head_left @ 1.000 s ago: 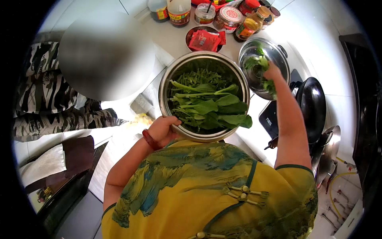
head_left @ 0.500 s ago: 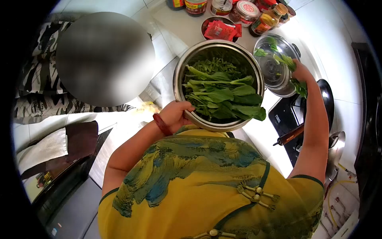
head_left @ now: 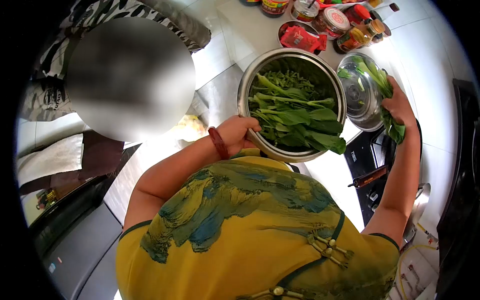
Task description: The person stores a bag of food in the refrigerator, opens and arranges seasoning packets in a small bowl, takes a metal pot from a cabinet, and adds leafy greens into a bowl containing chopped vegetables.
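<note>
My left hand grips the rim of a steel pot, thumb over the edge, and holds it tilted in front of my chest. Inside lie long leafy greens and a heap of chopped green pieces. Some leaves hang over the pot's lower right rim. On the right, my right hand is closed around a bunch of leafy greens, stalks pointing up and leaves below the fist. That bunch is over a second metal pot, where a few green bits show.
Jars, sauce bottles and a bowl of red packets stand at the back. A black stove and a pan handle are below my right arm. Another person in a patterned garment is at the left.
My right hand has lifted the greens, and more of the bunch now shows above the fist. The view has shifted, so the pot in my left hand appears further right.
</note>
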`<state>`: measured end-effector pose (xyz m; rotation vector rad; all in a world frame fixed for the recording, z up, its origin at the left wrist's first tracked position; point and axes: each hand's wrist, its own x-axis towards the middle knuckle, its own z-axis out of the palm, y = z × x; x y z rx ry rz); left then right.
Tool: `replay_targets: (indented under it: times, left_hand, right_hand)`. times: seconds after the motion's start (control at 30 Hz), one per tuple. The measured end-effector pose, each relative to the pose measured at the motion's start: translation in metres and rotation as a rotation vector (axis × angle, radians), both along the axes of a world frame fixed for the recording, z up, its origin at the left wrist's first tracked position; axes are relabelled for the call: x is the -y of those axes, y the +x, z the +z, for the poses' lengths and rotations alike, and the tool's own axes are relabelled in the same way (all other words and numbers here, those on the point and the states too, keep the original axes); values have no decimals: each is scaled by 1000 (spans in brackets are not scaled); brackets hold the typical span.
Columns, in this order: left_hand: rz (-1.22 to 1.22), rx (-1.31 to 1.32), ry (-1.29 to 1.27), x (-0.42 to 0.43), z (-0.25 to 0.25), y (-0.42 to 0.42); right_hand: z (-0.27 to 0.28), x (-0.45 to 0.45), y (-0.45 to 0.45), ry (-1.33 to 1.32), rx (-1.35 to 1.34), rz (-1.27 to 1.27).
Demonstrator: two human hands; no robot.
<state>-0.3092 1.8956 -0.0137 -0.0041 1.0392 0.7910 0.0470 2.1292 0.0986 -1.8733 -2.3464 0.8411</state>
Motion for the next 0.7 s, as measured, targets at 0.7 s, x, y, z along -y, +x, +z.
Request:
replay_targets:
  times: [0.7]
  left_hand:
    - [-11, -43, 16, 4, -1, -1]
  right_hand:
    - [-81, -43, -47, 286, 54, 173]
